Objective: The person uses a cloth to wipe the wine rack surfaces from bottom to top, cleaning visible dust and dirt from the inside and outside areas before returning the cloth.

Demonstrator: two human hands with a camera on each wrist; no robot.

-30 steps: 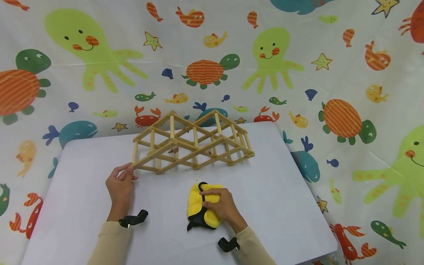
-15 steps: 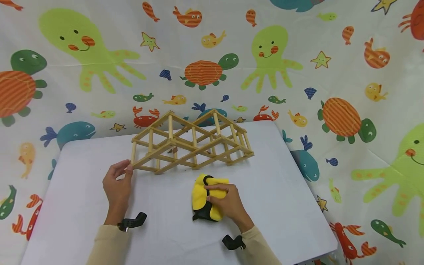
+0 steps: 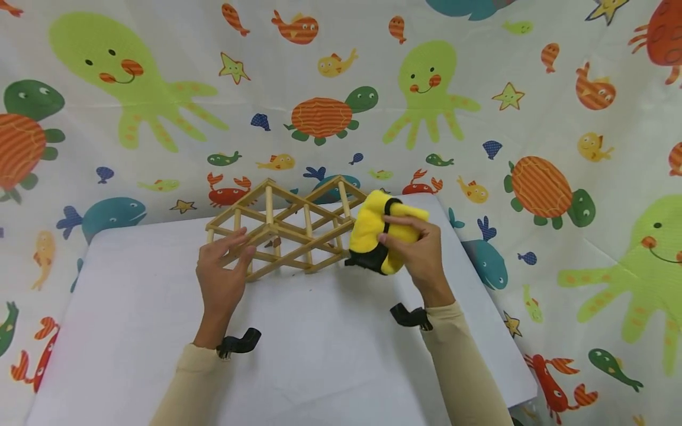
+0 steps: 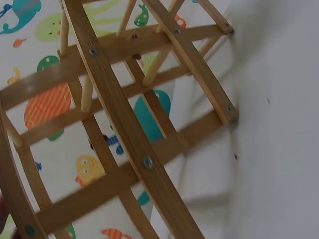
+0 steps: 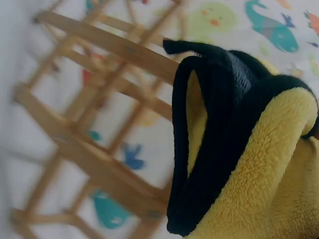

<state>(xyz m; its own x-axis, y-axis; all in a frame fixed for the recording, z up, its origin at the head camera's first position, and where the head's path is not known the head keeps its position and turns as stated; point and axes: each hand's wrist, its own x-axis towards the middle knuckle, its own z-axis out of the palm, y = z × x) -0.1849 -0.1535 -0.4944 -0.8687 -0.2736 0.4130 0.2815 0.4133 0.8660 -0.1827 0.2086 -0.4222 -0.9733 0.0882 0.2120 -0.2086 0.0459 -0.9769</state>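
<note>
A wooden lattice rack [image 3: 269,204] of crossed slats and round dowels stands in a zigzag at the back of the table. My left hand [image 3: 219,281] is at its left front part, thumb and forefinger apart, hiding the slat ends there; whether it touches them I cannot tell. In the left wrist view the slats [image 4: 119,109] and their screws show close up. With thumb and fingers my right hand [image 3: 425,257] pinches a folded, fuzzy yellow cloth [image 3: 367,228] with black edging, held up before the rack's right end, which it hides. Contact between cloth and rack is unclear.
The rack stands on a white tabletop [image 3: 319,355]. Right behind the table hangs a white curtain [image 3: 186,59] printed with sea animals. Each wrist wears a black camera mount, the left one [image 3: 240,342] and the right one [image 3: 409,315].
The right hand has lifted the yellow cloth off the table and carried it up and right to the rack's right end. My left hand has left the rack's left corner and moved right and slightly up.
</note>
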